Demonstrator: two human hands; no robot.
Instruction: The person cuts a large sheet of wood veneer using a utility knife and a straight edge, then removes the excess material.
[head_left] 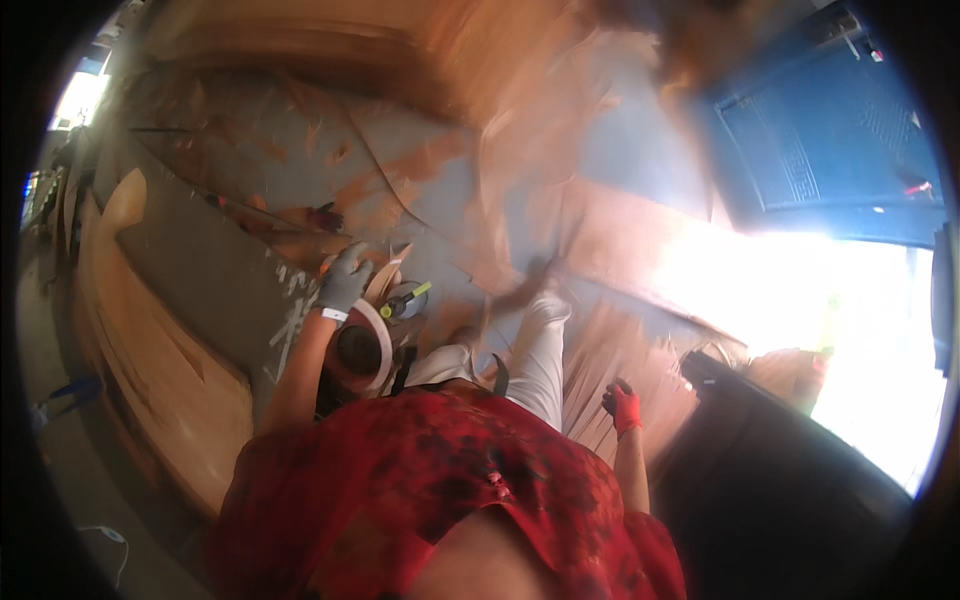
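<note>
My left hand [343, 283], in a grey glove, has its fingers curled on something at the top of a pale ring-shaped roll [378, 345] with a dark middle, like tape. Beside it are thin wooden pieces [391, 266] and a yellow-green handled tool [390, 305] over a grey round shape; whether these are held is unclear. My right hand [621, 408], in a red and dark glove, hangs by my trouser leg with fingers curled; anything inside is hidden.
Scattered wood veneer scraps [390, 180] lie on the grey floor ahead. A long wooden sheet [180, 390] is at left, a brown panel [310, 45] at the top. A dark surface [770, 480] is at right, a blue panel [820, 140] at upper right near bright openings. Motion blurs much of this.
</note>
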